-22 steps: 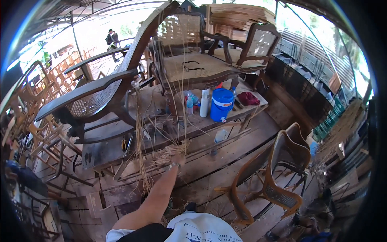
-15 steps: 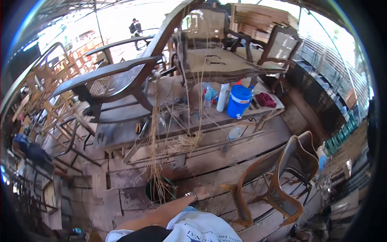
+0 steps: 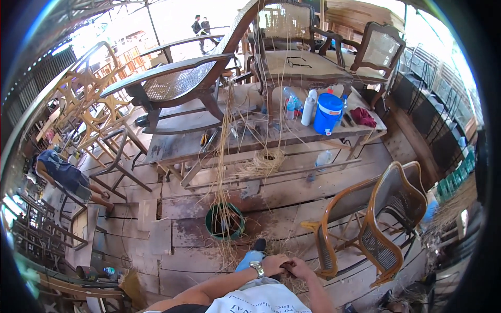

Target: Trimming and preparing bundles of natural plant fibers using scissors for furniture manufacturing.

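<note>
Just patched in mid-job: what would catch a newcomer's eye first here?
Long cane strands rise from a green bucket on the plank floor, mid-frame. Behind it, a blue cooler stands on the low workbench, beside a caned lounge chair. At the bottom edge the left hand, with a wristwatch, meets the right hand.

Thin pale cane strands [image 3: 225, 156], upright bundle in green bucket [image 3: 213, 224].

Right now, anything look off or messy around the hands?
Yes. Loose cane strands trail from the workbench down into the green bucket, with scraps strewn on the plank floor by both hands. A plastic bottle lies on its side under the bench.
</note>
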The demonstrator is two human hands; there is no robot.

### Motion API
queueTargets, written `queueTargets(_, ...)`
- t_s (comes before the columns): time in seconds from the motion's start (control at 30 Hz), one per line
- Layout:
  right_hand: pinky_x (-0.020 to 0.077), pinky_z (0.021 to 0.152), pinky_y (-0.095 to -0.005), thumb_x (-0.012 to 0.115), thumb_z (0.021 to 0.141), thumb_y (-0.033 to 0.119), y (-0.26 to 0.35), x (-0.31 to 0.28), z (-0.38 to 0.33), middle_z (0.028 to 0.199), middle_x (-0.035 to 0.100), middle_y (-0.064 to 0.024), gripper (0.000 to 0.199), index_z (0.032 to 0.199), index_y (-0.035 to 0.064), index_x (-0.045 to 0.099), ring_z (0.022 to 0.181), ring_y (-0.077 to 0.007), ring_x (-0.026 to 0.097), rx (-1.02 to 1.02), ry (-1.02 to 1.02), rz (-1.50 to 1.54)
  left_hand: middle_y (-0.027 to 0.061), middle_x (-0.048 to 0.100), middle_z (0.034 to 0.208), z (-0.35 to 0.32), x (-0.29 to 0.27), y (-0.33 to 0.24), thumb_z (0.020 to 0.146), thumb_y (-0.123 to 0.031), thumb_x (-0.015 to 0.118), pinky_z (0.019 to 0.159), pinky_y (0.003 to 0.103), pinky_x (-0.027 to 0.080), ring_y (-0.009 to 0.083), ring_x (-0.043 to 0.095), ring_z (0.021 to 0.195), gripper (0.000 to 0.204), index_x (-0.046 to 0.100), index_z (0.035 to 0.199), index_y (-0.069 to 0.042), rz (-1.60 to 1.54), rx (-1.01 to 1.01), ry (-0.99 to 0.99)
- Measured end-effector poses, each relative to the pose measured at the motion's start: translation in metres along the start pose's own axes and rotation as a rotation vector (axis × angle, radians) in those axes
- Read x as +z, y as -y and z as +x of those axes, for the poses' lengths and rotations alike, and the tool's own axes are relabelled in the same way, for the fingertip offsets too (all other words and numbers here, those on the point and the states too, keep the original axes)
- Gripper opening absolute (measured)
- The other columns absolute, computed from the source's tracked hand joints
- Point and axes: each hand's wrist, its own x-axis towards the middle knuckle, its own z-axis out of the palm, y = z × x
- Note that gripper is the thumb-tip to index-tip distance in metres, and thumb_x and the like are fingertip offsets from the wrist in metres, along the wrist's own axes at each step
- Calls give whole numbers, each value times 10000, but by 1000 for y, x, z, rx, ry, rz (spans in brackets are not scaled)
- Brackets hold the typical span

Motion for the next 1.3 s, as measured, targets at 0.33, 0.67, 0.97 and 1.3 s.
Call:
queueTargets(0.33,373,444,-254,671,904,364,-20,64,-58,705,613,-29,354,1029,47,572,495,-96,507,100,27,148,168,646,958,-60,3,-15,720,-312,711,812,416,478,357,612,951,403,638,1017,-49,-77,0,343)
queueTargets(0.67,402,459,-245,613,938,387,2,174,-51,696,642,-33,325,1016,72,593,503,-90,525,123,24,176,40,691,890,-131,-29,51,776,-113,761,746,277,500,120,614,820,230,670,971,-32,-640,-207,678)
queueTargets(0.97,429,482,-247,576,964,309,38,325,-3,727,646,-30,249,903,68,572,527,-91,548,20,83,218,198,659,899,-303,-104,106,930,-302,539,705,453,485,360,640,807,280,534,1084,-68,-63,-214,300)
queueTargets(1.3,460,944,-459,602,741,81,-40,310,31,1137,608,-264,628,1353,76,460,1072,-354,601,-83,-829,-469,153,657,723,-371,-133,97,927,-333,515,555,478,490,353,646,659,231,592,978,-122,225,-413,-155)
